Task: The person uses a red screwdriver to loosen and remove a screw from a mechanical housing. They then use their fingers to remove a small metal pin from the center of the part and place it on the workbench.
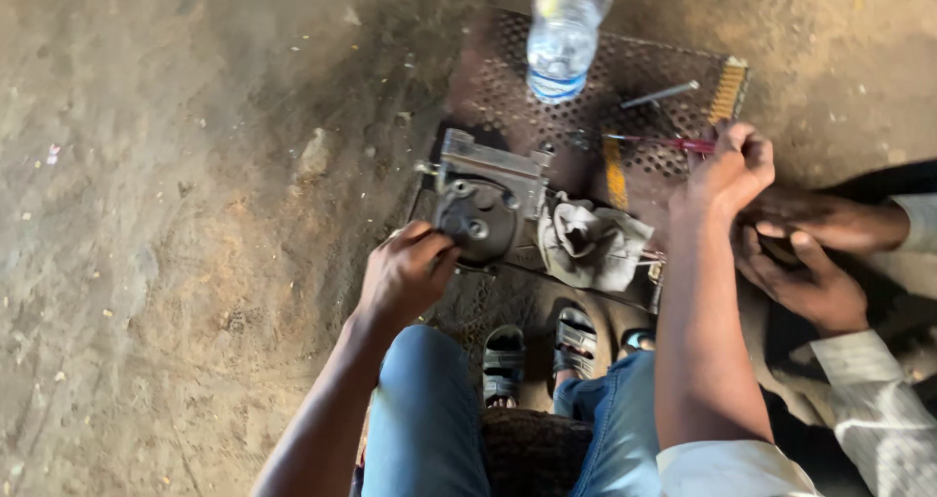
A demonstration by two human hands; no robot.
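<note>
the left hand (405, 272) grips the lower edge of a grey metal engine part (485, 204), fingers curled against it. right of that part lies a crumpled rag (590, 243). further right, the right hand (732, 170) closes its fingers round a red-handled screwdriver (664, 143). beyond the part stands a plastic bottle (564, 28).

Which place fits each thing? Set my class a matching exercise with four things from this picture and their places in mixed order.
Things:
1. plastic bottle
2. grey rag
3. left hand
4. right hand

Places:
A. at the red-handled tool
B. on the metal machine part
C. standing at the far edge of the perforated mat
D. lying just right of the machine part

Pairs: 1-C, 2-D, 3-B, 4-A
</note>
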